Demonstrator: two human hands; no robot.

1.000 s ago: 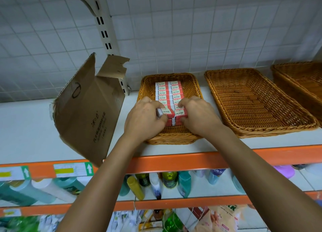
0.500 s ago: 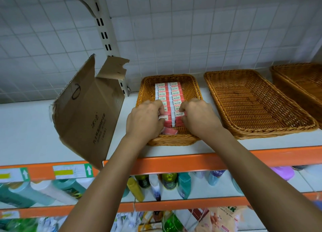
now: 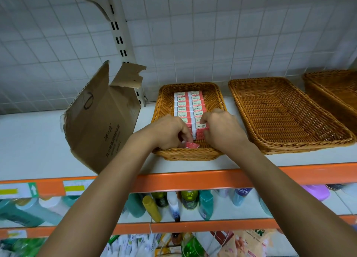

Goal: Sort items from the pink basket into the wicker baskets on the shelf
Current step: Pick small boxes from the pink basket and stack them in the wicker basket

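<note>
A small wicker basket [image 3: 166,98] on the white shelf holds two neat rows of red and white 2B boxes [image 3: 188,104]. Both my hands are inside its near end. My left hand [image 3: 168,131] pinches a loose red box [image 3: 191,145] lying flat by the basket's front wall. My right hand [image 3: 222,129] has its fingers curled round the nearest boxes of the right row [image 3: 201,126]. The pink basket is out of sight.
A larger wicker basket [image 3: 286,117] with nothing in it stands to the right, and part of a third [image 3: 332,88] lies beyond it. A torn cardboard box [image 3: 100,119] leans on the shelf at the left. Bottles [image 3: 152,208] fill the lower shelf.
Both hands slid toward the basket's near end. A loose red box came into view at the front, and my left hand now holds it there.
</note>
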